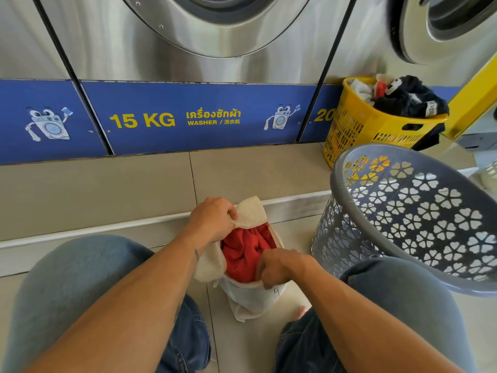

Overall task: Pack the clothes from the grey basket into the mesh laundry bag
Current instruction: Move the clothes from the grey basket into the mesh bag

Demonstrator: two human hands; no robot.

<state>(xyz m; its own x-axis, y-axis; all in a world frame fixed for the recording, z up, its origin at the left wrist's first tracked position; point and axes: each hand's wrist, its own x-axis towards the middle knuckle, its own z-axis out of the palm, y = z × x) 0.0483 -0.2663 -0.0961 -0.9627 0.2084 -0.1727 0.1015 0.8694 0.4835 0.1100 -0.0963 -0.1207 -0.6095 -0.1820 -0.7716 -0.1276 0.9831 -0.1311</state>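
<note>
Head view: a person crouches on pale floor tiles before a steel washer (204,63) marked 15 KG.
Hidden: the mesh laundry bag (251,296) is partly covered by both forearms; the grey basket (419,211) is cut off at the right edge, its bottom out of sight.
Bag: cream mesh, mouth open, between the knees, left of the grey basket, stuffed with a red garment (246,254).
Left hand (212,219): clenched on the bag's far rim.
Right hand (277,267): closed on the near rim.
Behind the grey basket: a yellow basket (360,127) heaped with dark and white clothes.
</note>
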